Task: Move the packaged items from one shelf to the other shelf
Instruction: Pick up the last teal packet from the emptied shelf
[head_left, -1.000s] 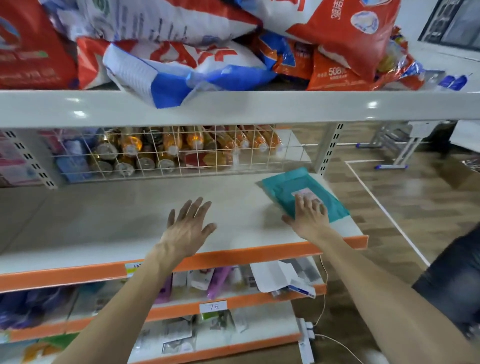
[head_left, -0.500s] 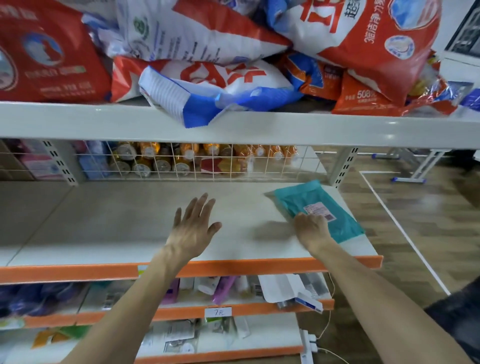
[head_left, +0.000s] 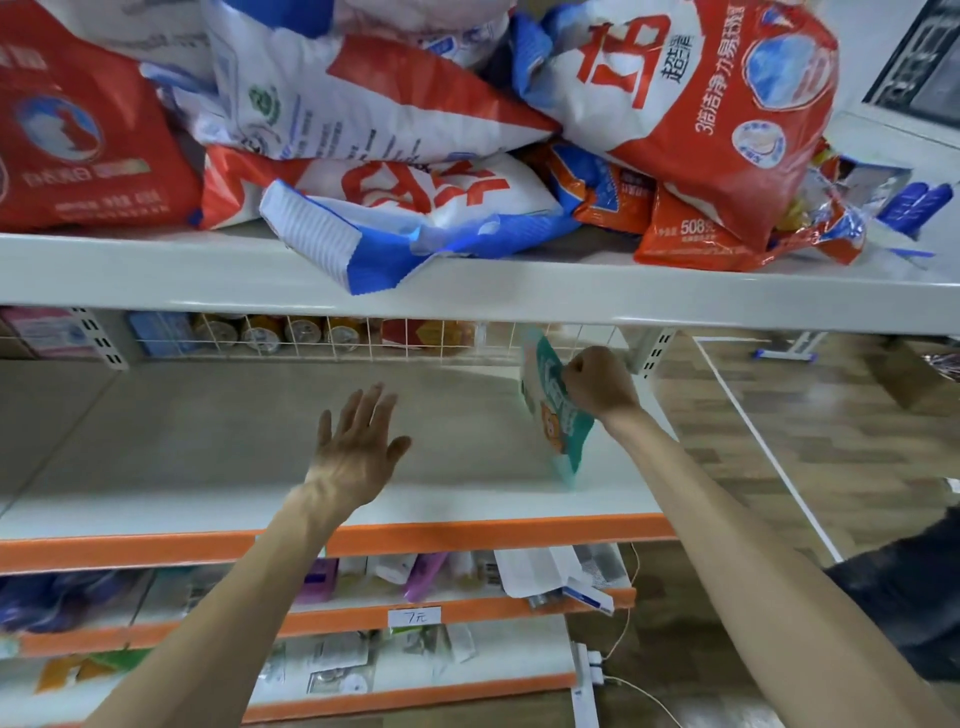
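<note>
My right hand (head_left: 600, 382) grips a flat teal packet (head_left: 553, 415) by its upper edge and holds it tilted up off the middle shelf (head_left: 208, 457), under the front lip of the upper shelf (head_left: 519, 291). The packet's lower corner hangs just above the shelf surface. My left hand (head_left: 358, 452) hovers over the middle shelf with fingers spread, holding nothing. The upper shelf is piled with large red, white and blue bags (head_left: 395, 192).
A wire grid (head_left: 311, 338) at the back of the middle shelf has cans behind it. Lower orange-edged shelves (head_left: 467, 613) carry small packaged goods and a price tag. To the right lies wooden floor (head_left: 779, 441) with white lines, a power strip below.
The teal packet lay flat on the shelf under my right hand; now that hand has closed on it and lifted it upright toward the upper shelf. My left hand stays spread over the shelf.
</note>
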